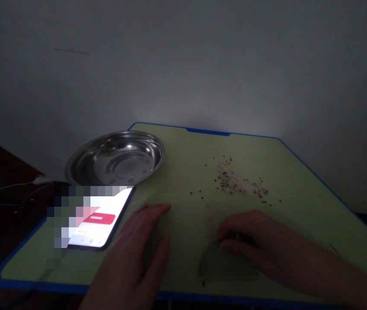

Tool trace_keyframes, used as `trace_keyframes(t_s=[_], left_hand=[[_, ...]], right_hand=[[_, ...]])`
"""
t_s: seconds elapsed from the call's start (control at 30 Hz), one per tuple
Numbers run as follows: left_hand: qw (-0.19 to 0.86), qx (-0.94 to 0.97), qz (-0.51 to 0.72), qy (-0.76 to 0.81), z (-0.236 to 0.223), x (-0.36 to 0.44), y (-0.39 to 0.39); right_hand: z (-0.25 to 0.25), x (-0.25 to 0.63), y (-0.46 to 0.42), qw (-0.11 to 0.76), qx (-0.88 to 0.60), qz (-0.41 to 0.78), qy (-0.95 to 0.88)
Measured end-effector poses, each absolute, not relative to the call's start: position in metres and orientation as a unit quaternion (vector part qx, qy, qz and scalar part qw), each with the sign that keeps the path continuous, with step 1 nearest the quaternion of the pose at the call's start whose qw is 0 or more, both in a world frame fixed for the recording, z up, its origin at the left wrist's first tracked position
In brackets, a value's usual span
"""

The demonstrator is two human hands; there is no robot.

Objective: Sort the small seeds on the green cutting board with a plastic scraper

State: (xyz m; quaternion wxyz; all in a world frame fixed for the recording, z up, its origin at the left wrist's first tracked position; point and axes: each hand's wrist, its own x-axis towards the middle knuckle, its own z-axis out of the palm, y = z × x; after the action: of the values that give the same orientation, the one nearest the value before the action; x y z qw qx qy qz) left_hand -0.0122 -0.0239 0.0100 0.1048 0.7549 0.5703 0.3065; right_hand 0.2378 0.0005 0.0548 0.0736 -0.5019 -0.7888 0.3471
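Note:
My left hand (pixel 138 249) lies flat on the green table (pixel 183 181), fingers stretched out toward the phone (pixel 101 219), which lies lit up just to its left. My right hand (pixel 254 241) rests on the table with its fingers curled together near the middle front; whether anything is pinched in them is too dark to tell. A small heap of pale grains mixed with dark specks (pixel 240 183) lies on the table beyond my right hand. An empty steel bowl (pixel 115 157) sits at the far left.
The table has a blue rim (pixel 207 130) and stands against a pale wall. A dark surface with thin cables (pixel 15 189) lies to the left. A faint curved mark (pixel 207 262) shows on the tabletop near my right hand.

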Motion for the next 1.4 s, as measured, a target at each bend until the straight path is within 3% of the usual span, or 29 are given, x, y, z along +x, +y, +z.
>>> trace_keyframes(t_s=[0.5,0.73,0.93,1.13,1.4], left_hand=[[0.091,0.759,0.319,0.56,0.011,-0.01,-0.021],[-0.002,0.791,0.303,0.532,0.004,-0.009,-0.016],[-0.045,0.798,0.297,0.522,0.001,-0.011,-0.016],[-0.065,0.805,0.288,0.515,0.002,-0.014,-0.011],[-0.088,0.812,0.282,0.503,-0.002,-0.017,-0.012]], right_hand=[[0.061,0.247,-0.02,0.056,-0.517,0.341,-0.783],[0.064,0.269,-0.014,0.152,-0.572,0.28,-0.756],[0.051,0.236,-0.002,0.16,-0.57,0.282,-0.755],[0.041,0.223,0.022,0.177,-0.582,0.212,-0.765],[0.044,0.272,0.053,0.167,-0.641,0.133,-0.737]])
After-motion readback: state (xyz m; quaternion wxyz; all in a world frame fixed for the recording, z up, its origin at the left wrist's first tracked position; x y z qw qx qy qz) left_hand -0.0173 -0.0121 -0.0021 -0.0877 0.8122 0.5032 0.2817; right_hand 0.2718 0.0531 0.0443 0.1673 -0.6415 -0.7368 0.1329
